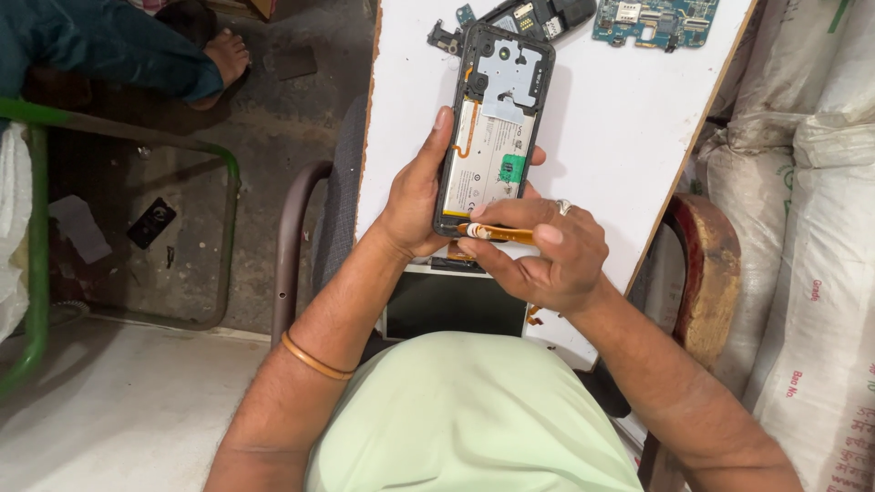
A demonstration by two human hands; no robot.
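A white tabletop (620, 137) filled the upper middle of the frame, with bare concrete floor at left and stacked white sacks (811, 228) down the right edge. At centre an opened phone (492, 128), back cover off and battery showing, was held just above the table, its long axis near vertical in the frame, top end tilted toward the upper right. The left hand (415, 196) clasped its left edge, thumb along the side. The right hand (547, 255) pinched an orange-handled tool (497, 233) lying across the phone's lower end. A green circuit board (652, 20) lay at the top.
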